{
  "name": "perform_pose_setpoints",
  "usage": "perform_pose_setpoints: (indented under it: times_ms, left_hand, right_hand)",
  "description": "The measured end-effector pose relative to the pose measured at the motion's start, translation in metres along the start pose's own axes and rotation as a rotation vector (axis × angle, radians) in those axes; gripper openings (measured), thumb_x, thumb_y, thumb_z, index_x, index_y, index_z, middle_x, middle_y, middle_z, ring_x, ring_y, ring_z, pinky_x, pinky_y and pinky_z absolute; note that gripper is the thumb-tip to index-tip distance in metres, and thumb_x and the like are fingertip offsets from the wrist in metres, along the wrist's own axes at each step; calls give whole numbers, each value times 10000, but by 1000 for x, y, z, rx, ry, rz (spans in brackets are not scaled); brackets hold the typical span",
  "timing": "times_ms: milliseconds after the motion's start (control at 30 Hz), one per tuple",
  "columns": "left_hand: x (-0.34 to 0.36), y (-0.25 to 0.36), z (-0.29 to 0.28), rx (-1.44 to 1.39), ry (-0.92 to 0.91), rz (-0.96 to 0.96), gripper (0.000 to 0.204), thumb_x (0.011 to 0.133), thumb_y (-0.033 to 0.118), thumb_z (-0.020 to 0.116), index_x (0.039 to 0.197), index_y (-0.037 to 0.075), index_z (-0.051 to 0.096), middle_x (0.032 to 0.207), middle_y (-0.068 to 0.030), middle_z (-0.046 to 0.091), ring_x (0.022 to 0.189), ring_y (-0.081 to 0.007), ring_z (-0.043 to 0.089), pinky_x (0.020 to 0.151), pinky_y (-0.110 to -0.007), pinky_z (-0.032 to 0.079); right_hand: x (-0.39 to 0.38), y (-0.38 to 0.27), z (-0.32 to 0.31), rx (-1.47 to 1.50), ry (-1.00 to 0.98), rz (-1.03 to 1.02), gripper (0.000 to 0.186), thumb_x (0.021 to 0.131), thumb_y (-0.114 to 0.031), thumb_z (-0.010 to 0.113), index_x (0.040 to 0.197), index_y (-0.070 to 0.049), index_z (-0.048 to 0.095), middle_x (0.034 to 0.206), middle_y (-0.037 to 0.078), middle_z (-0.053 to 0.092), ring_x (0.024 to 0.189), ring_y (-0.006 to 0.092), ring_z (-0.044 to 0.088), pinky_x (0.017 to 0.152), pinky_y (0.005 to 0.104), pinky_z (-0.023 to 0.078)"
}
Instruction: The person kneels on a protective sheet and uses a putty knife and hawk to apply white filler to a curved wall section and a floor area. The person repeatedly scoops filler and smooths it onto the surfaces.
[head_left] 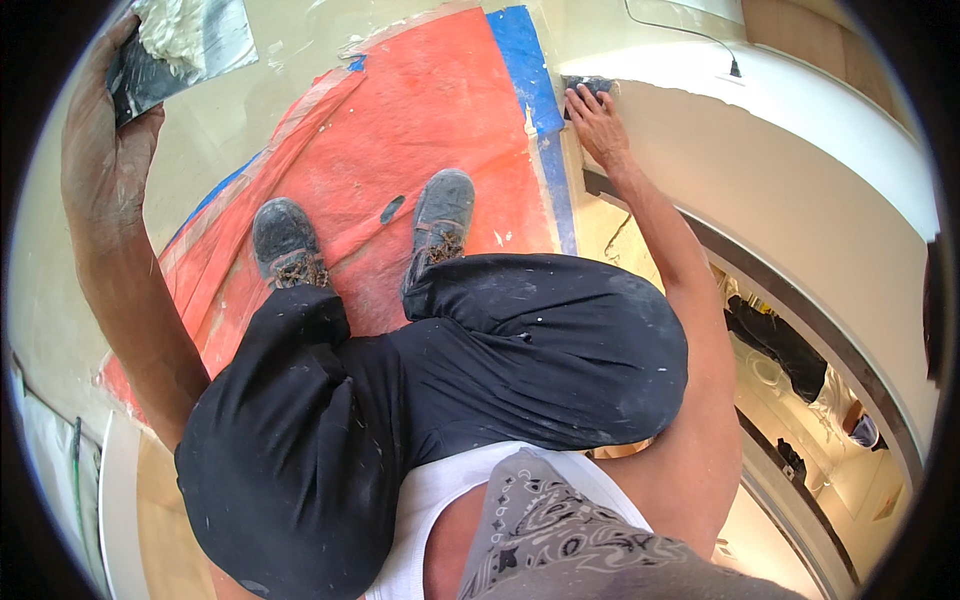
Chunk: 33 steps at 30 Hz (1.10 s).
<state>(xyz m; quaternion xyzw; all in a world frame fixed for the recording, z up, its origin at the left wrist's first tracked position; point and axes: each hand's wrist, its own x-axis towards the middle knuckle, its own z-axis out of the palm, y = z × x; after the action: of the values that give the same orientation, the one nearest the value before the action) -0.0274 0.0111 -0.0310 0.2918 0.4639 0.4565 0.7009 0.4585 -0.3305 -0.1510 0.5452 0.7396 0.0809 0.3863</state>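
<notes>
1. Left hand: closed around the dark side of a flat plate at far left. Fingers on one edge, thumb on the near one. Face side up, likely so the load doesn't slide.
2. Right hand: fingers narrowly spread over a dark blade, far and right of centre, by the near-left end of the beige wall. Probably laid flat to spread pressure; thumb side and true contact hidden.
3. Red sheet covers the floor under both shoes, blue strip along its right side. Reads as floor protection; pale smears on it fit that.
4. Containers: the plate does the carrying. Thick white paste heaped on it, smeared toward the right. Amount below the heap: can't tell.
5. Black cable with plug, far right, well apart from the blade.
</notes>
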Motion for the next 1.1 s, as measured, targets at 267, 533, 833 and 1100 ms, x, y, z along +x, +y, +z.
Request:
perform_pose_setpoints:
  times_ms: [267,533,833,1100]
  left_hand:
    - [-4,-1,10,29,126,9,217,936,132,562,1087,-17,611,1034,-63,646,909,-120,627,803,-249,495]
    - [0,-1,10,-59,-56,-42,185,925,118,563,1052,-5,618,1010,-65,662,897,-130,639,811,-260,501]
    - [-41,-102,83,-33,-207,-299,266,997,269,447,1060,47,580,990,-54,625,877,-141,627,779,-319,527]
    - [-67,-139,103,-404,-147,-469,231,1005,232,423,1097,40,511,1027,-74,616,892,-174,647,772,-365,568]
  right_hand:
    - [-10,5,9,-49,-44,-12,386,912,-199,434,1254,-65,553,1396,26,464,1326,180,371,1078,390,251]
    - [-58,-26,-42,316,-59,97,332,909,-167,451,1217,-146,574,1330,-1,524,1182,190,473,986,421,316]
    - [21,-55,-177,1910,836,746,237,839,75,612,1004,-1,459,1118,151,593,923,144,597,754,271,519]
    - [79,-72,-268,1495,1003,417,409,871,84,556,1272,9,528,1129,148,646,1009,144,614,872,290,500]
